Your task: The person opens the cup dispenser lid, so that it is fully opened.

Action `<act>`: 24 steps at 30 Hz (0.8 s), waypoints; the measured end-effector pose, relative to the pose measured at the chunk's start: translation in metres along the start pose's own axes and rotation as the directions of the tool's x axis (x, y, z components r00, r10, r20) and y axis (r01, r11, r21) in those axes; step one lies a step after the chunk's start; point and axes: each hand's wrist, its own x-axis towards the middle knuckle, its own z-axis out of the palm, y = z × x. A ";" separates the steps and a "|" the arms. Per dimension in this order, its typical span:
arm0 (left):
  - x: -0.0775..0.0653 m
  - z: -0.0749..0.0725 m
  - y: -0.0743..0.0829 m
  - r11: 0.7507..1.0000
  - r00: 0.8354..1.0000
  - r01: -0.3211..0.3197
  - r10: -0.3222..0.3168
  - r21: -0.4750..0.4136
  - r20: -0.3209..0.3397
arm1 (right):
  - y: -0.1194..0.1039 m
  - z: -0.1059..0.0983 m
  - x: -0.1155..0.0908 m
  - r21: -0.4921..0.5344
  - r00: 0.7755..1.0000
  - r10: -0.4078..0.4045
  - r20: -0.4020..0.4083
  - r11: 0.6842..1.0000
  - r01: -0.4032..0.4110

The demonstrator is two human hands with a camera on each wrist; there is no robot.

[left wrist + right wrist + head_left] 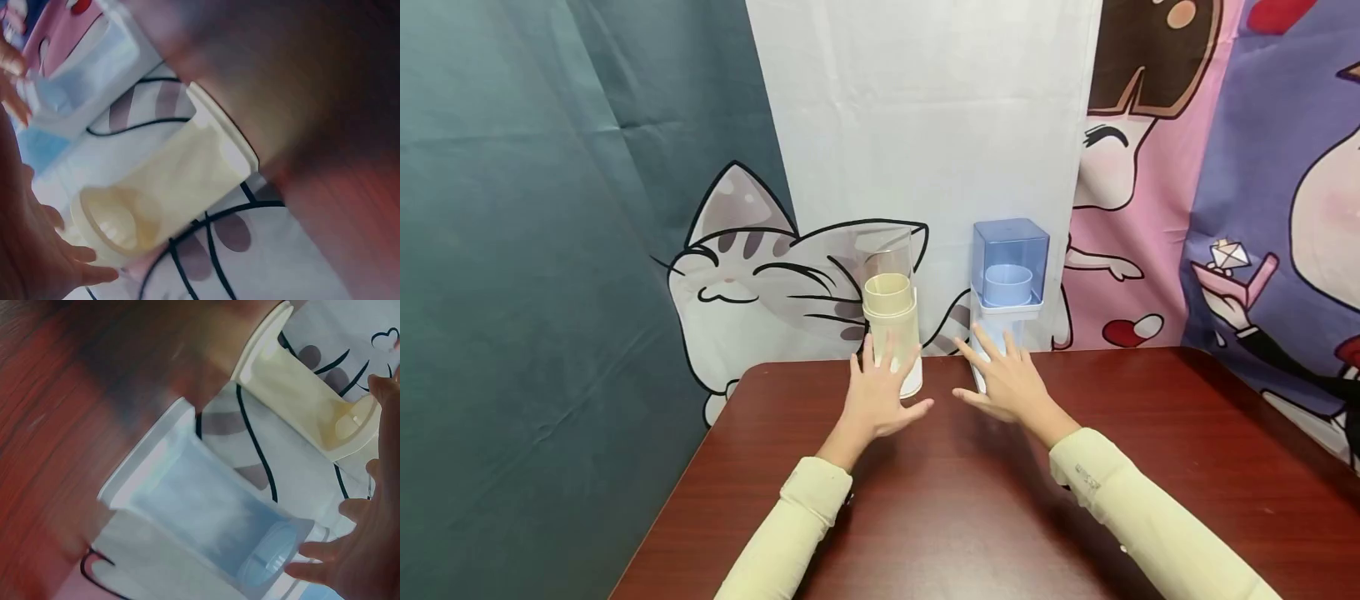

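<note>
Two upright dispenser-like holders stand at the far edge of the table. The cream one (891, 325) is rounded, with a clear tube on top and a white foot. To its right, the blue one (1011, 258) is square, with a see-through blue top over a white rim. My left hand (877, 400) spreads its fingers in front of the cream holder, hiding part of its lower body. My right hand (1013, 385) spreads likewise before the blue holder and covers some of its base. Neither hand holds anything. Each wrist view shows a recessed front above a protruding foot.
The reddish-brown table (955, 517) has rounded far corners. Behind it hangs a printed cloth (940, 125) with a cartoon cat and cartoon figures, close to both holders. A dark green cloth (550, 333) hangs along the left side.
</note>
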 end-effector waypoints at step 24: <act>0.012 -0.005 -0.030 0.597 0.837 0.391 -0.548 -0.700 0.000 | -0.043 -0.018 0.042 0.455 0.990 0.136 0.044 0.879 -0.141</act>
